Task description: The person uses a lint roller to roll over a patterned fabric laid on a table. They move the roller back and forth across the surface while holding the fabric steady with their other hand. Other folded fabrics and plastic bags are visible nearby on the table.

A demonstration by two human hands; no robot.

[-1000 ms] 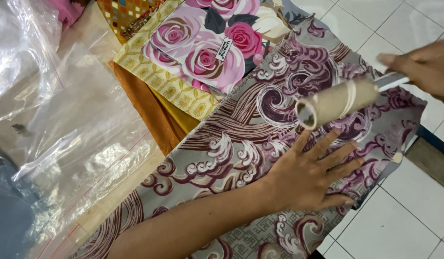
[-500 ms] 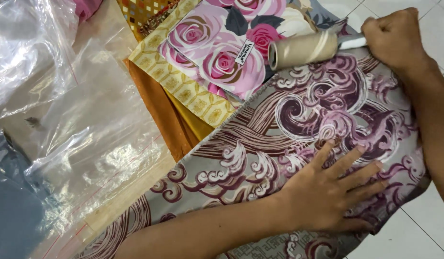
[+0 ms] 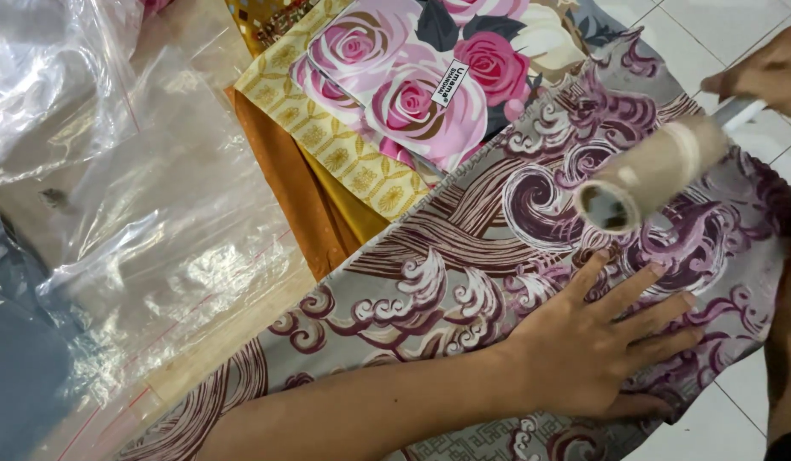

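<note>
The right hand point(image 3: 767, 72), at the upper right edge of the view, has its grip wrapped around the pale handle of a lint roller point(image 3: 656, 171); the fingers curl shut on the handle, though most of the hand is cut off by the frame. The roller's long axis runs on a diagonal, from the handle at the upper right down to its open round end at the lower left, which faces toward the camera. The beige roll sits over the grey cloth with maroon swirls point(image 3: 464, 256); whether it touches the fabric cannot be told. The left hand point(image 3: 596, 341) lies flat on the same cloth just below the roller, palm down, fingers spread wide and pointing up to the right, holding nothing. Behind are a rose-print folded cloth point(image 3: 413, 77), an orange cloth point(image 3: 284, 171) and clear plastic bags point(image 3: 131, 213).
</note>
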